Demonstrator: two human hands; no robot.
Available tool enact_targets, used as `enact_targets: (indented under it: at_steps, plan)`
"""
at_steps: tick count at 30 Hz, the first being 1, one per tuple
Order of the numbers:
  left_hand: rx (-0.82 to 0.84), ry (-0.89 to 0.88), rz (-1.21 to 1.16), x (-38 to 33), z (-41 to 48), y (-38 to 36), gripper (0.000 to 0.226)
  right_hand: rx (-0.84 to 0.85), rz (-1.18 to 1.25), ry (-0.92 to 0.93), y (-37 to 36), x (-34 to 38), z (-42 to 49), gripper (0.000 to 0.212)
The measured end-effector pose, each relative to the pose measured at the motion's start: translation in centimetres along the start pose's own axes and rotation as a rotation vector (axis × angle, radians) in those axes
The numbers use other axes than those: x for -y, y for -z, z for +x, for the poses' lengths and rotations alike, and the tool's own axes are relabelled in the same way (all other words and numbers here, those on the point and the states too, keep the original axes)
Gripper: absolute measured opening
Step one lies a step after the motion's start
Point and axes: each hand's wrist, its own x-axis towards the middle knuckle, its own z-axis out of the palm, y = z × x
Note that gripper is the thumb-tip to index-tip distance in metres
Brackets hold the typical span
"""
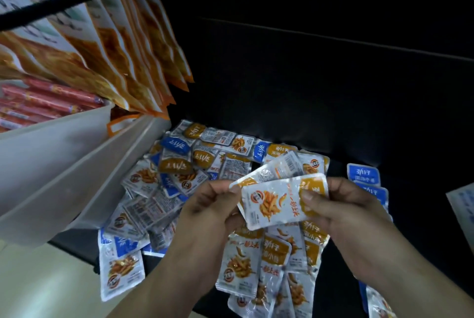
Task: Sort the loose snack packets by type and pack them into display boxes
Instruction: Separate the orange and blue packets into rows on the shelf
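The left hand (205, 211) and right hand (342, 215) pinch two held packets (278, 202), both orange, fanned between them. An orange row (266, 262) lies just under the hands and blue packets (363, 175) right of the right hand. The mixed pile (177, 176) beyond the left hand looks largely unsorted, and no packed box shows.

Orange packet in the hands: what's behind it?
A second packet, silver back showing, fans out up-left behind the orange packet; the left hand pinches its corner, the right hand pinches the front one. Its lower part is covered.
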Motion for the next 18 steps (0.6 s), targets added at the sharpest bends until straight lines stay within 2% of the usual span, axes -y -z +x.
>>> enact_targets:
  at_steps: [7,12,15,18]
  plan:
    - [-0.124,-0.06,0.058,0.9,0.9,0.3,0.007,-0.069,-0.142,0.127,1.5,0.3,-0.6,0.017]
    - [-0.212,-0.26,0.319,0.4,1.0,0.0,0.015,-0.17,-0.21,0.234,2.1,0.9,-0.8,0.017]
    - [-0.127,-0.403,0.411,-1.0,1.0,0.4,0.017,-0.219,-0.26,0.318,2.3,1.5,-1.1,0.017]
    - [0.097,-0.383,0.513,-2.2,0.8,0.0,0.02,-0.174,-0.259,0.336,1.9,1.9,-1.3,0.022]
